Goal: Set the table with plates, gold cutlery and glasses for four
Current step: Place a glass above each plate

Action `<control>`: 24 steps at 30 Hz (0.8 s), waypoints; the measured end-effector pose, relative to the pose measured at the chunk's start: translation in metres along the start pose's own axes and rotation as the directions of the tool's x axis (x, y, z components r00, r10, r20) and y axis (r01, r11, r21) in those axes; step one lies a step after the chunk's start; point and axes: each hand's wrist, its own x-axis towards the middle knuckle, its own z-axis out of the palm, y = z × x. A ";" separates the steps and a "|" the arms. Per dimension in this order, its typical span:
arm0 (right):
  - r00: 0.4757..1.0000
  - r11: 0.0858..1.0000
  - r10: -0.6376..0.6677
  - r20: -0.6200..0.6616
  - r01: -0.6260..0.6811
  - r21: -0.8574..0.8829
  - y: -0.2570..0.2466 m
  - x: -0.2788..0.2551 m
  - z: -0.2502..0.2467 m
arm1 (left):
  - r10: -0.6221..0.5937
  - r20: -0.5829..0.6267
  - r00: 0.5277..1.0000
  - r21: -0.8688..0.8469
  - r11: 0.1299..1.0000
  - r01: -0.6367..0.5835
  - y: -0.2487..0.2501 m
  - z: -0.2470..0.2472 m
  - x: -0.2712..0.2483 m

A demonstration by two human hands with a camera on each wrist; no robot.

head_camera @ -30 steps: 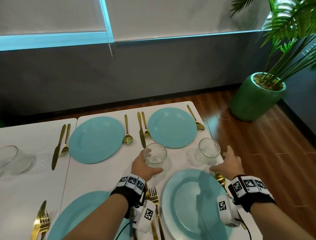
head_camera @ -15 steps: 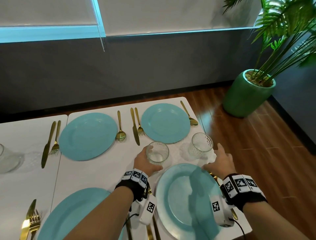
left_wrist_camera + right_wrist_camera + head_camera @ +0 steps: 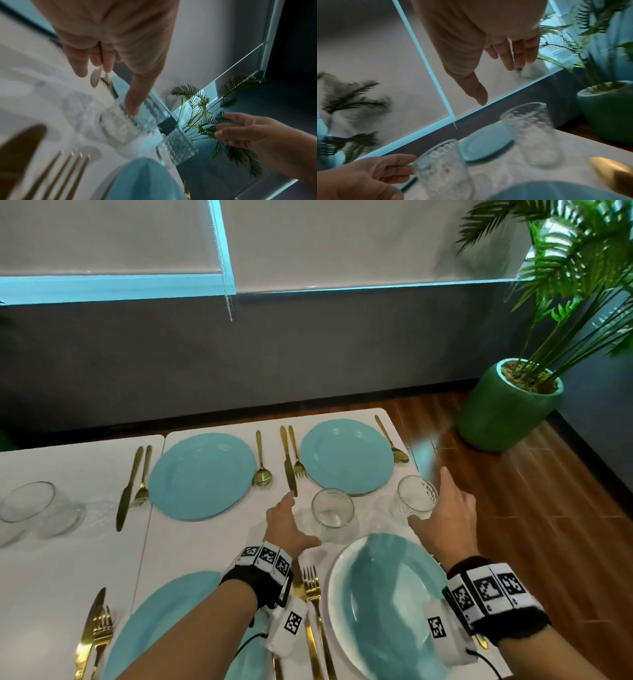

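Observation:
Two clear textured glasses stand upright between the far right teal plate and the near right teal plate. My left hand lies open just left of the left glass, fingers stretched toward a gold knife. The left wrist view shows that hand spread above the glass. My right hand is open beside the right glass, at the table's right edge. In the right wrist view its fingers hang above the glass, apart from it.
Two more teal plates lie to the left, each flanked by gold cutlery. A gold fork sits by my left wrist. Clear glassware stands at the far left. A green plant pot is on the floor beyond the table.
My left hand has let go of the left glass, which now stands on the table, and its fingers have spread. The right hand stays open by the right glass.

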 end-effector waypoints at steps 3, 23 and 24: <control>0.982 0.982 -0.180 -0.056 0.182 0.040 -0.052 -0.014 -0.001 | 0.024 -0.134 0.991 -0.088 0.995 -0.036 -0.009 -0.037 -0.009; 0.707 0.927 -0.360 0.609 0.199 0.317 -0.405 -0.145 0.251 | -0.580 -0.558 0.593 -0.496 0.806 0.322 -0.291 -0.361 -0.053; 0.713 0.931 -0.350 0.607 0.191 0.312 -0.414 -0.147 0.265 | -0.584 -0.540 0.606 -0.495 0.803 0.332 -0.303 -0.364 -0.052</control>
